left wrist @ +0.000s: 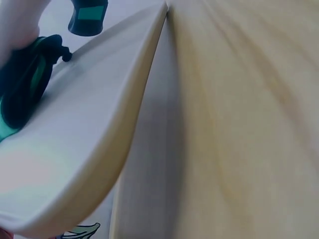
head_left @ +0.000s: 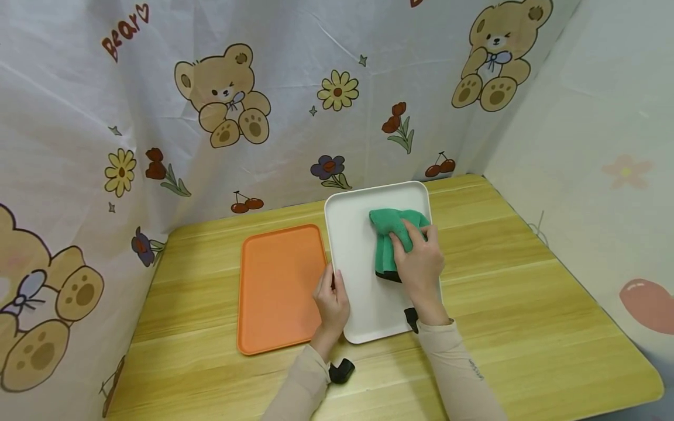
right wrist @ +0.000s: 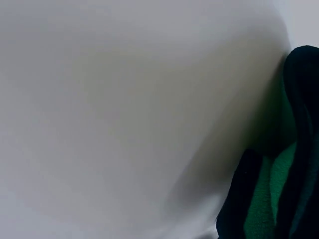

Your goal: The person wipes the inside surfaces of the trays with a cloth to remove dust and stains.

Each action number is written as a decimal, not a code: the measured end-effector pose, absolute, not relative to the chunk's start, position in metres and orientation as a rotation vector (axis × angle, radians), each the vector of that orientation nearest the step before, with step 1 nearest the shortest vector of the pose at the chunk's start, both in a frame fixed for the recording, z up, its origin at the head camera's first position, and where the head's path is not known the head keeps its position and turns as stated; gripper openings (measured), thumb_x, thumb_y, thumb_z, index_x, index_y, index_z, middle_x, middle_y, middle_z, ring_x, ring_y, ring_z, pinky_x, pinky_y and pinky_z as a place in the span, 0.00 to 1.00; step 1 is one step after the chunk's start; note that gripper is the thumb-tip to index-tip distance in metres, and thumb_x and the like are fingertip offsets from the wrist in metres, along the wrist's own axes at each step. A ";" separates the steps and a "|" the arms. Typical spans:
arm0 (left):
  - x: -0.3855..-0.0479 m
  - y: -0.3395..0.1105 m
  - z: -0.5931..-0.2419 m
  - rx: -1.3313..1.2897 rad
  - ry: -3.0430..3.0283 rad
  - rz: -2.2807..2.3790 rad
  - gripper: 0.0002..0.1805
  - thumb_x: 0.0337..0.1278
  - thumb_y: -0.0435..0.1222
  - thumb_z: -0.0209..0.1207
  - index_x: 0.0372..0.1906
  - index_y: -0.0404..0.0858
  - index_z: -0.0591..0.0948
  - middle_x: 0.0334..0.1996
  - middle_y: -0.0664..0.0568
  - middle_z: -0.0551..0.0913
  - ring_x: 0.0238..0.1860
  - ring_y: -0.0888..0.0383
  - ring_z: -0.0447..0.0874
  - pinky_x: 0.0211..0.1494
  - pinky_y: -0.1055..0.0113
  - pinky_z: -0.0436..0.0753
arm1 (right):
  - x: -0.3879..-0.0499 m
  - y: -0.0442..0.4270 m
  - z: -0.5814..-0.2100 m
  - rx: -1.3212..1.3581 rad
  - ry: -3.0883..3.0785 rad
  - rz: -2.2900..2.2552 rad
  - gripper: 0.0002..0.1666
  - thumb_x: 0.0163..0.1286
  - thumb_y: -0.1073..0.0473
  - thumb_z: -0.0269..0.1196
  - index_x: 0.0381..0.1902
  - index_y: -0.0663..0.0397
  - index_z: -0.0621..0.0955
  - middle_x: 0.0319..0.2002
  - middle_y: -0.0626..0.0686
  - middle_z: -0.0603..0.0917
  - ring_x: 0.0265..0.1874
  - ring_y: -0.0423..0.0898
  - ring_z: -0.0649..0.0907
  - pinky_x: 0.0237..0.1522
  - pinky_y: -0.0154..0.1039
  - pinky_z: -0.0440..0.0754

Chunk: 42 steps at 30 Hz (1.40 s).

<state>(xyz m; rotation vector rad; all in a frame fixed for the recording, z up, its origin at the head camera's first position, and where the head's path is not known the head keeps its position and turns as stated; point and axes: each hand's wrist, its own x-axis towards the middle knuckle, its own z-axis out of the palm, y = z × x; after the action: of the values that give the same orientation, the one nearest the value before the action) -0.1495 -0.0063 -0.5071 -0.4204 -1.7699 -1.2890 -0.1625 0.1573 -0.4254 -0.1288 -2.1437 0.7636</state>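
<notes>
Right grip (head_left: pixel 423 263) curled round a bunched green cloth (head_left: pixel 387 225), on the white tray (head_left: pixel 353 240).
Left grip (head_left: pixel 333 307) pinches that tray's left edge; beside it the orange tray (head_left: pixel 281 286) lies on the wooden surface (head_left: pixel 500 280), no hand on it. Wiping seems under way and unfinished; how much of the white tray is done cannot be told.

The head camera faced forward and down from above; the wrist views, close up, looked across the rectangular white tray (head_left: pixel 350 251), sharing dark-edged green cloth (head_left: pixel 388 222) at nine o'clock (left) and four (right).
</notes>
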 end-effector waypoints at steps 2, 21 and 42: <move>-0.150 -0.007 -0.507 -0.413 -1.771 -1.290 0.13 0.55 0.16 0.54 0.46 0.23 0.80 0.26 0.40 0.80 0.22 0.54 0.77 0.22 0.71 0.76 | -0.163 0.162 -0.426 -0.163 -2.144 0.773 0.20 0.60 0.54 0.72 0.49 0.55 0.86 0.36 0.63 0.75 0.28 0.58 0.80 0.20 0.54 0.76; -0.150 -0.009 -0.508 -0.422 -1.781 -1.291 0.12 0.58 0.18 0.53 0.46 0.24 0.80 0.20 0.46 0.74 0.19 0.59 0.70 0.20 0.74 0.72 | -0.164 0.168 -0.431 -0.210 -2.136 0.787 0.21 0.60 0.53 0.72 0.49 0.55 0.86 0.35 0.62 0.74 0.28 0.59 0.78 0.21 0.53 0.75; -0.151 -0.008 -0.505 -0.417 -1.784 -1.279 0.14 0.57 0.17 0.54 0.48 0.23 0.80 0.20 0.44 0.75 0.19 0.57 0.73 0.20 0.73 0.75 | -0.156 0.124 -0.430 0.019 -2.133 0.711 0.21 0.55 0.56 0.75 0.47 0.55 0.86 0.34 0.62 0.77 0.27 0.56 0.80 0.21 0.52 0.80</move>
<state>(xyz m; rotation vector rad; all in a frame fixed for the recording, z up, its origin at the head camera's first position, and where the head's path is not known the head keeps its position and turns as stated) -0.1510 -0.0078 -0.5048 -0.4169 -1.7837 -1.2794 -0.1560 0.1244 -0.4298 0.0186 -2.1334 0.7112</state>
